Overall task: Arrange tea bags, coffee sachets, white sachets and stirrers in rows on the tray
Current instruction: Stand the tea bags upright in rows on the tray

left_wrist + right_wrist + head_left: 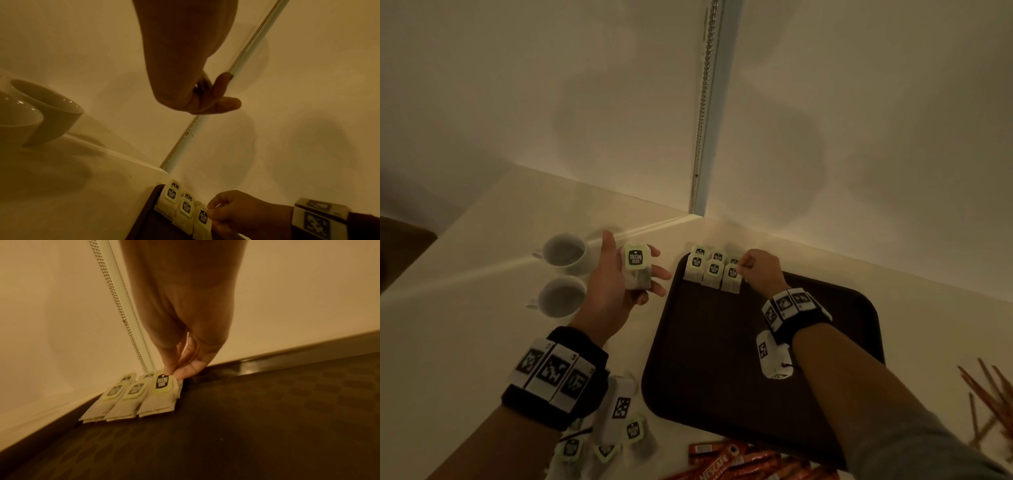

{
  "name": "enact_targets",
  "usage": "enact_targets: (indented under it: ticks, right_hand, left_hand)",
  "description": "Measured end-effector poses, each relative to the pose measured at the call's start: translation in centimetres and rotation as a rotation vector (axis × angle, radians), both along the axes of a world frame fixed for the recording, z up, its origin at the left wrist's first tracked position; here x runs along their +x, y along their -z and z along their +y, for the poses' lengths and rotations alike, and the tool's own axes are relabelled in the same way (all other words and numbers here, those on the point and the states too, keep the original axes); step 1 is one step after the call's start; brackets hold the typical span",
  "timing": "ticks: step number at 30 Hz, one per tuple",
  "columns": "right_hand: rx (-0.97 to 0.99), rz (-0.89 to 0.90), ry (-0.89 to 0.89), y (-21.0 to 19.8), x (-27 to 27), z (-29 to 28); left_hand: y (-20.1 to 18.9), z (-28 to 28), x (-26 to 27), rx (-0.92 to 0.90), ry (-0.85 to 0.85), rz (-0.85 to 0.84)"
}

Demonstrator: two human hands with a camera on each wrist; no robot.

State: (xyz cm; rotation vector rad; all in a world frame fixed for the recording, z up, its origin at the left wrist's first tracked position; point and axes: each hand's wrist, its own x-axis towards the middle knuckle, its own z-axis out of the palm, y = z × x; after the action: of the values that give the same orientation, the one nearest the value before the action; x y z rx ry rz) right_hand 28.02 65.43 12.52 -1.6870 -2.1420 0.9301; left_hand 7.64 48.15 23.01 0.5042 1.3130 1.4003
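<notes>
1. The right hand (756,270) pinches the paper tag of the third tea bag (162,395) with thumb and fingertip, setting it at the far left corner of the dark tray (756,359), just beside two laid bags whose edges touch or overlap.
2. The left hand (619,284) lies palm up beside the tray, fingers curled around a spare tea bag (637,270).
3. Risk: the tag appears loosely attached to its bag, so pulling by it may skew the bag or drag it onto its neighbours.
4. Risk: the bags look light; a sweeping wrist could scatter the row.
5. Edges: the row sits against the tray's far rim, close to the wall (859,120), leaving little room behind.
6. Most of the tray floor is bare toward the person.
7. Off-tray, more tea bags (633,431), coffee sachets (739,462) and stirrers (989,394) wait on the counter (465,342); two cups (565,253) stand near the left hand.
</notes>
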Motion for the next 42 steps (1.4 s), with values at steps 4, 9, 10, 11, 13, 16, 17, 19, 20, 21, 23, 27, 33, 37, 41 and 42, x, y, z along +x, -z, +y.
enact_targets:
  ticks: [4,9,10,11,13,16,17,19,20,21,23,27,33,37,41,42]
  right_hand:
    - [-0.018,-0.007,0.033,0.4,-0.3,0.3]
    - [0.048,0.042,0.062,-1.9,-1.1,-0.3]
    - [0.06,0.111,0.021,-3.5,-1.8,-0.8]
    - [0.047,0.204,-0.045,-5.4,-2.7,-1.5]
    - [0.007,0.356,-0.241,-9.8,-4.4,-3.5]
    - [0.054,0.438,-0.495,-14.7,-6.0,-6.1]
    - [0.086,0.455,-0.538,-15.7,-6.2,-6.5]
    - [0.153,0.475,-0.58,-17.2,-6.4,-7.0]
    - [0.189,0.475,-0.596,-17.9,-6.3,-7.1]
    - [0.232,0.47,-0.613,-18.7,-6.2,-7.2]
    - [0.326,0.453,-0.647,-20.4,-6.0,-7.3]
    - [0.411,0.384,-0.665,-23.7,-5.7,-7.7]
    - [0.411,0.359,-0.621,-25.3,-5.5,-8.5]
    - [0.422,0.346,-0.635,-25.6,-5.7,-9.0]
    - [0.375,0.372,-0.645,-25.6,-6.0,-9.5]
    - [0.357,0.376,-0.641,-25.6,-6.0,-9.6]
  left_hand:
    - [0.1,0.1,0.1,0.008,0.005,-0.009]
    - [-0.2,0.2,0.5,0.057,0.011,-0.043]
    - [-0.4,0.3,0.6,0.068,0.019,-0.048]
    - [-0.6,0.4,0.8,0.079,0.028,-0.051]
    - [-1.2,0.7,1.3,0.11,0.042,-0.04]
    - [-2.0,1.0,2.1,0.206,0.05,-0.012]
    - [-2.4,1.1,2.4,0.24,0.05,-0.01]
    - [-3.0,1.0,2.7,0.268,0.05,-0.03]
    - [-3.3,0.8,2.8,0.277,0.046,-0.032]
    - [-3.4,0.7,2.8,0.297,0.043,-0.009]
    - [-3.5,0.3,2.5,0.376,0.053,0.063]
    - [-4.2,-0.4,2.5,0.474,0.073,0.143]
    - [-5.2,-0.7,3.1,0.51,0.045,0.071]
    - [-5.2,-0.8,3.4,0.503,0.059,0.051]
    - [-5.3,-0.9,3.5,0.493,0.097,0.017]
    - [-5.4,-0.9,3.5,0.492,0.107,0.005]
